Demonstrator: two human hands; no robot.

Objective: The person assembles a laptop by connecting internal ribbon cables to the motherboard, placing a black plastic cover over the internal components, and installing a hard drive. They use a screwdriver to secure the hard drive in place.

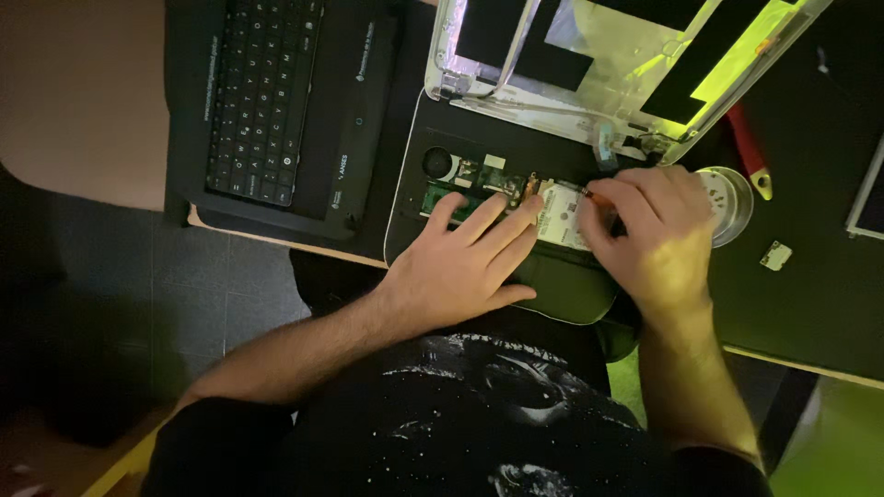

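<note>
Our left hand (465, 262) lies flat, fingers spread, on the open laptop base (497, 184), fingertips over the green board (451, 198); grip open, holding nothing. Our right hand (654, 230) pinches a thin tool (575, 189), its tip at the silver drive (562, 216) in the base's middle; grip closed on it. Lid shell (608, 55) stands behind. Removed keyboard panel (276, 101) sits left on the surface (820, 285). Round dish (732, 198) just beside our right hand, red tool (748, 147) past it.
</note>
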